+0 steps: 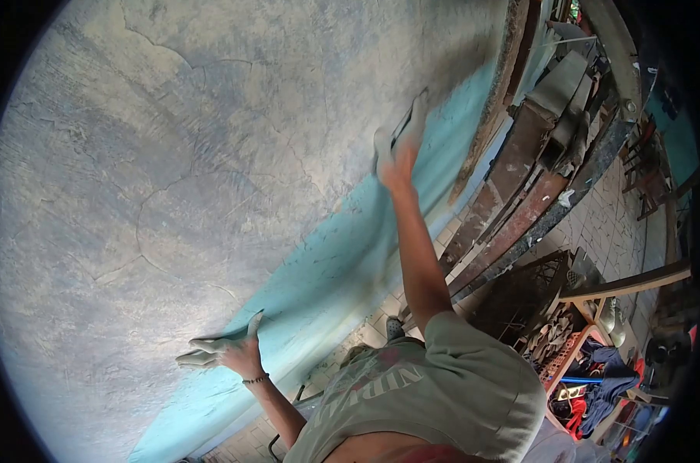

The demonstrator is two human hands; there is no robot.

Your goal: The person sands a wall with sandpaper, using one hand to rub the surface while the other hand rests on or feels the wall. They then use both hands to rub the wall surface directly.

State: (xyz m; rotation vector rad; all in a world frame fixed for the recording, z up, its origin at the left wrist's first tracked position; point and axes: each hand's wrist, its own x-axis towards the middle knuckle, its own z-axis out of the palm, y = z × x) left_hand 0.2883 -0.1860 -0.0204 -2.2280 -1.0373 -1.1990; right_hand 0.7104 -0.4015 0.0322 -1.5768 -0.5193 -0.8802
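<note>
My right hand (397, 157), smeared with grey plaster, reaches up to the grey plastered wall (211, 154) and presses a thin flat tool (408, 122) against it, just above the turquoise band (342, 262). The tool is mostly hidden by the fingers. With a beaded bracelet on its wrist, my left hand (225, 351) lies flat on the wall at the edge of the turquoise band, fingers spread and also coated in grey. It holds nothing. My olive T-shirt (442, 393) fills the bottom of the view.
The wall shows long cracks. Rusty metal beams and boards (520, 201) lean along the wall's base. Beyond them is a paved floor (612, 224), with wooden chairs (651, 166) and piled clothes and clutter (597, 370) at the right.
</note>
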